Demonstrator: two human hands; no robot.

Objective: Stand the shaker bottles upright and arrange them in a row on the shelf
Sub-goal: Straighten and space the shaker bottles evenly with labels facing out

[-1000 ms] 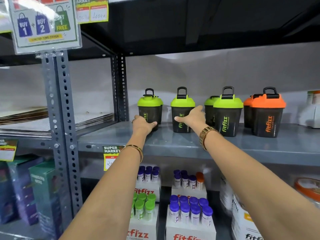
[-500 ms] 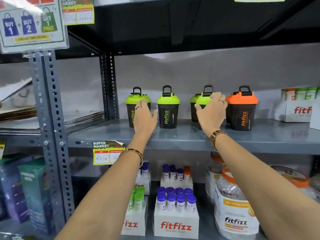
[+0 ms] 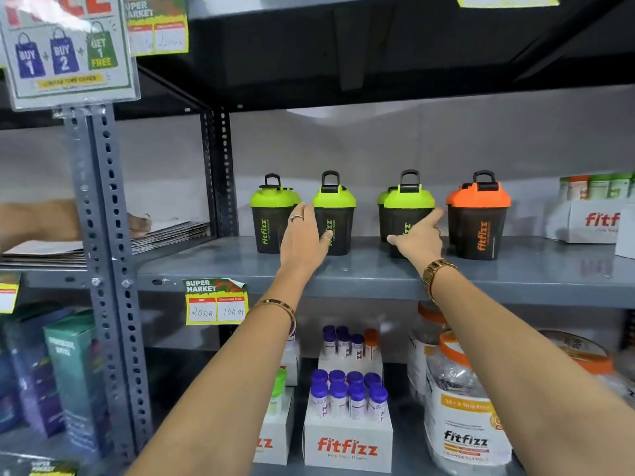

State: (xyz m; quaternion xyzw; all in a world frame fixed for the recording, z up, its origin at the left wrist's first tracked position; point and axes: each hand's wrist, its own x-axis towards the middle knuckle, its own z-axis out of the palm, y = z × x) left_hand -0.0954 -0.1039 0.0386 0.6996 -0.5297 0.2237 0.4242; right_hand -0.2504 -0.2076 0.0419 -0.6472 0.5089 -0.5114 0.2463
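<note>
Standing upright on the grey shelf (image 3: 360, 273) are the shaker bottles, in a rough row w/ gaps. From left: a green-lid shaker (image 3: 271, 218) w/ another green lid partly hidden just behind it, a 2nd green-lid shaker (image 3: 338, 214), a 3rd green-lid shaker (image 3: 409, 207) w/ one more peeking out behind its left side, then an orange-lid shaker (image 3: 479, 218) at the right end, a 2nd orange lid edge just visible behind it.

Left hand (image 3: 302, 240) is up btwn the first two green shakers, fingers loosely spread, palm away from camera; thumb side sits over the 2nd shaker's dark body, but can't tell if it's actually touching. Holding nothing. Rings on fingers, thin bangle (image 3: 280, 309) on forearm.

Right hand (image 3: 417, 240) is in front of the 3rd green shaker, fingers splayed wide, index pointing up-right toward the gap before the orange one, thumb out to the left. Nothing gripped; contact w/ the bottle unclear. Gold watch (image 3: 438, 271) on wrist.

Price tag (image 3: 214, 302) stuck on shelf edge. Below: Fitfizz tube boxes (image 3: 347, 438) and a big jar (image 3: 464, 420). Another person's hand (image 3: 139, 223) rests on stacked sheets in the left bay.
</note>
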